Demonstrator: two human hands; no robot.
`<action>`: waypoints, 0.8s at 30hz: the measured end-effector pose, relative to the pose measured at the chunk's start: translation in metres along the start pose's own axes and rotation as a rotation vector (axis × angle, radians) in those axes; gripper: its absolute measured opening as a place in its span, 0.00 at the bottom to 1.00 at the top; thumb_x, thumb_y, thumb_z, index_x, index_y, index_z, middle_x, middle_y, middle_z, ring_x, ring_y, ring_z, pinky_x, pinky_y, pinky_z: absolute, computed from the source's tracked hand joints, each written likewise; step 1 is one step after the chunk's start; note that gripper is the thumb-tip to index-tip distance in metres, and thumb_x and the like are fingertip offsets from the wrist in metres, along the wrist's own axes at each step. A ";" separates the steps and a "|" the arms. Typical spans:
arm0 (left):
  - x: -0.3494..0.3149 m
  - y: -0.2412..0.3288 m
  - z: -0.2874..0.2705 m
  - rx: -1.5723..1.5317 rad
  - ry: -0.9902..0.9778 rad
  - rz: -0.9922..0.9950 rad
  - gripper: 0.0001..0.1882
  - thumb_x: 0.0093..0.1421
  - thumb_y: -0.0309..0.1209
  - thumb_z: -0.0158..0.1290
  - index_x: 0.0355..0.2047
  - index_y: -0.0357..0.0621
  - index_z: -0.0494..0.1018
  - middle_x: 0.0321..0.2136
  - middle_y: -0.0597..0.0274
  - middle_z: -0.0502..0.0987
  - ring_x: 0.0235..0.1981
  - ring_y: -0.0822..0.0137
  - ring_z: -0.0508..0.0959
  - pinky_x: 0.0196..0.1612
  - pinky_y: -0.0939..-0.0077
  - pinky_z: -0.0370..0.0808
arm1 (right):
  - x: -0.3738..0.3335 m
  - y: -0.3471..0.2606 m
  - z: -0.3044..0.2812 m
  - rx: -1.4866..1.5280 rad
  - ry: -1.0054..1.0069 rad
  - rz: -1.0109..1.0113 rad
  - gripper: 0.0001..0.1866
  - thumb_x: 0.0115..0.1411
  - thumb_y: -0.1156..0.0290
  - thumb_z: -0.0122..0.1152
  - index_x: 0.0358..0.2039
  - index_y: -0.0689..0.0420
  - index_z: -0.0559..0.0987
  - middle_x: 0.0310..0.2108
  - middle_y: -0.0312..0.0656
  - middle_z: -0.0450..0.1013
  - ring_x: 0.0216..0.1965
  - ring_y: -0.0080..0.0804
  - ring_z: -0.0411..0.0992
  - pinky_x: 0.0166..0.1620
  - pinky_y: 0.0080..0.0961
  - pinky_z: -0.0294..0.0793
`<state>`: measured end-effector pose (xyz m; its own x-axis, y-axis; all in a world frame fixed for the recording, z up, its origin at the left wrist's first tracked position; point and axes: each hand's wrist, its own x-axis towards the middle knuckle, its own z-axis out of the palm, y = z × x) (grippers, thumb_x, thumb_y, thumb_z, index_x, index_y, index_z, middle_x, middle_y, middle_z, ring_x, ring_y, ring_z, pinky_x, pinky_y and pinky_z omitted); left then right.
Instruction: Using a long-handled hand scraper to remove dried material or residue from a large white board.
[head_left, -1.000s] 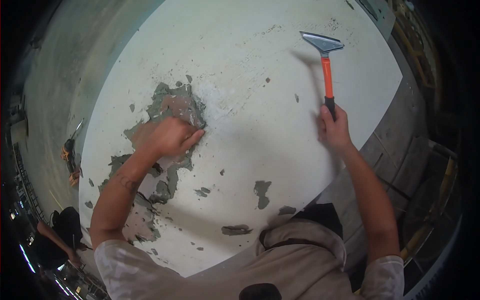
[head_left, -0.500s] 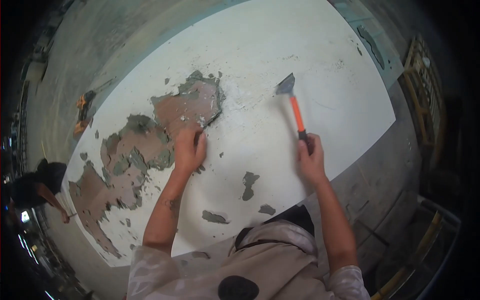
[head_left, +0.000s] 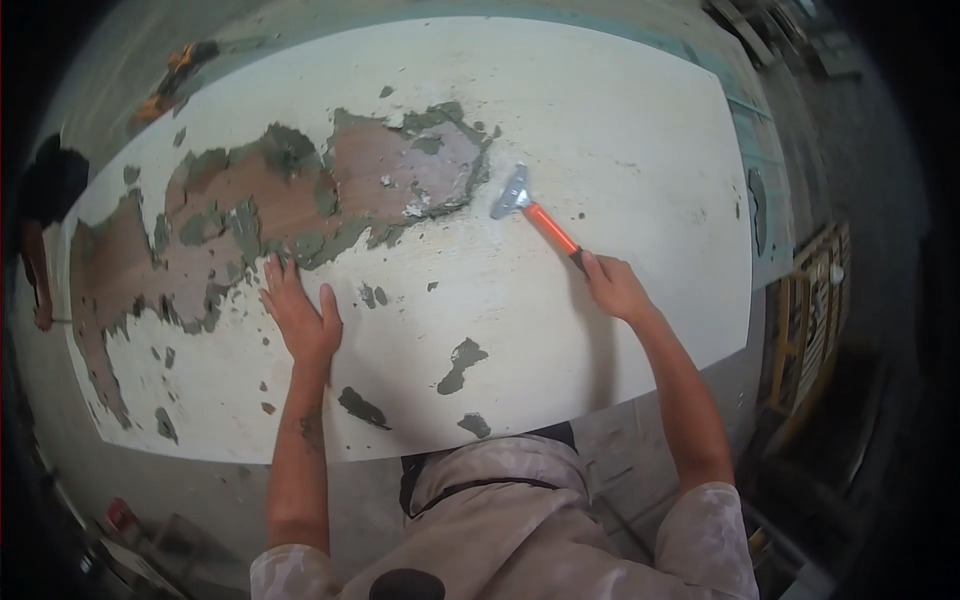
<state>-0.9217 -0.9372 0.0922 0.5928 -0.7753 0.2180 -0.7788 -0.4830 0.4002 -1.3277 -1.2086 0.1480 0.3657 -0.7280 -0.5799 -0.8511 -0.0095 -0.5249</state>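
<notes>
White panel (head_left: 630, 110) beneath the right hand (head_left: 614, 286), which is closed around the dark end of an orange-handled scraper (head_left: 549, 228); the blade (head_left: 512, 194) projects forward and left of it. Left hand (head_left: 304, 316): open, splayed, at the near edge of a brown patch (head_left: 362, 168).

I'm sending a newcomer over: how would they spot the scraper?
On the big white panel, look just right of the brown patch. The person's right hand holds the scraper there; its orange handle sets it apart from the grey-green flakes.
</notes>
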 end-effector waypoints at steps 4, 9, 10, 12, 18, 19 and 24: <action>0.014 0.001 0.014 0.012 -0.028 0.002 0.35 0.65 0.36 0.52 0.69 0.32 0.59 0.74 0.37 0.54 0.75 0.40 0.53 0.75 0.38 0.40 | 0.039 0.003 -0.017 -0.245 0.059 -0.149 0.33 0.76 0.47 0.43 0.31 0.64 0.81 0.25 0.60 0.77 0.28 0.62 0.75 0.34 0.47 0.73; 0.004 -0.003 0.010 0.026 -0.032 -0.007 0.36 0.66 0.37 0.52 0.70 0.33 0.58 0.75 0.37 0.52 0.75 0.41 0.54 0.75 0.39 0.40 | 0.048 -0.039 -0.024 -0.400 0.019 -0.080 0.30 0.76 0.49 0.44 0.35 0.64 0.81 0.25 0.60 0.76 0.31 0.64 0.76 0.36 0.48 0.75; 0.003 -0.002 0.010 0.024 -0.036 0.004 0.36 0.67 0.37 0.52 0.71 0.33 0.58 0.75 0.37 0.52 0.75 0.42 0.54 0.75 0.39 0.40 | 0.046 -0.039 -0.032 -0.425 -0.053 -0.052 0.30 0.76 0.49 0.44 0.35 0.64 0.82 0.24 0.59 0.77 0.30 0.62 0.77 0.36 0.47 0.75; 0.006 -0.002 0.013 0.033 -0.038 0.001 0.36 0.66 0.39 0.52 0.70 0.33 0.58 0.74 0.37 0.52 0.75 0.40 0.53 0.74 0.35 0.41 | 0.051 -0.028 -0.042 -0.445 -0.067 -0.052 0.30 0.76 0.48 0.44 0.35 0.64 0.82 0.23 0.58 0.77 0.29 0.60 0.77 0.36 0.47 0.76; 0.006 -0.004 0.022 -0.052 -0.018 0.021 0.37 0.67 0.40 0.52 0.71 0.33 0.57 0.75 0.39 0.51 0.75 0.41 0.54 0.74 0.39 0.42 | 0.070 -0.040 -0.042 -0.454 -0.094 -0.068 0.30 0.75 0.47 0.46 0.38 0.62 0.84 0.21 0.54 0.76 0.24 0.52 0.77 0.34 0.45 0.76; 0.003 -0.006 0.021 -0.044 -0.021 0.022 0.37 0.67 0.40 0.52 0.71 0.33 0.57 0.75 0.39 0.51 0.75 0.41 0.54 0.74 0.39 0.42 | 0.067 -0.046 -0.050 -0.467 -0.126 -0.069 0.30 0.75 0.46 0.46 0.37 0.62 0.84 0.21 0.54 0.76 0.24 0.53 0.77 0.34 0.45 0.76; 0.010 0.006 0.019 0.098 -0.057 0.040 0.37 0.68 0.39 0.51 0.71 0.30 0.56 0.75 0.38 0.52 0.74 0.41 0.55 0.75 0.42 0.43 | 0.068 -0.026 -0.045 -0.508 -0.059 -0.169 0.32 0.74 0.44 0.47 0.32 0.61 0.83 0.20 0.54 0.76 0.24 0.55 0.76 0.34 0.46 0.76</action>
<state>-0.9247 -0.9555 0.0795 0.5508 -0.8150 0.1802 -0.8194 -0.4869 0.3025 -1.2977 -1.2885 0.1502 0.5219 -0.6477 -0.5551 -0.8480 -0.4643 -0.2554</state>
